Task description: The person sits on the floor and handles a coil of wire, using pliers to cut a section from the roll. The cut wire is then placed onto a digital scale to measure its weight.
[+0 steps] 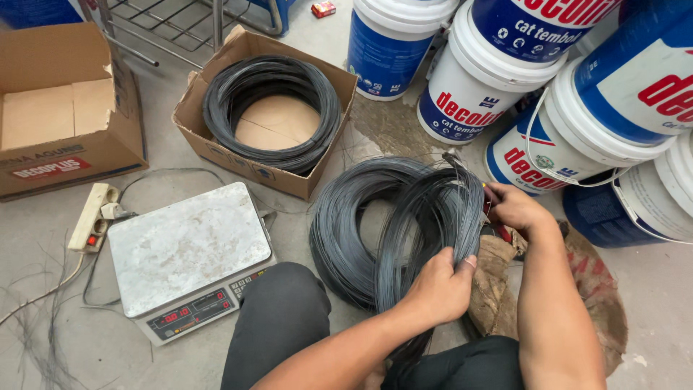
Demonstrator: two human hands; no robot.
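Observation:
A large coil of thin dark wire [361, 217] lies on the concrete floor in front of me, part of it lifted upright. My left hand [440, 285] grips the raised bundle of wire loops near its lower side. My right hand [516, 209] is at the right edge of the bundle, closed on a red-handled tool [494, 209] that is mostly hidden behind the wire. My knees [281, 318] show at the bottom.
A metal-topped digital scale [188, 253] stands at the left with a power strip [94, 217] beside it. An open cardboard box [216, 94] holds another wire coil [271, 112]. Several stacked paint buckets [577, 94] crowd the right. Another cardboard box [65, 108] is far left.

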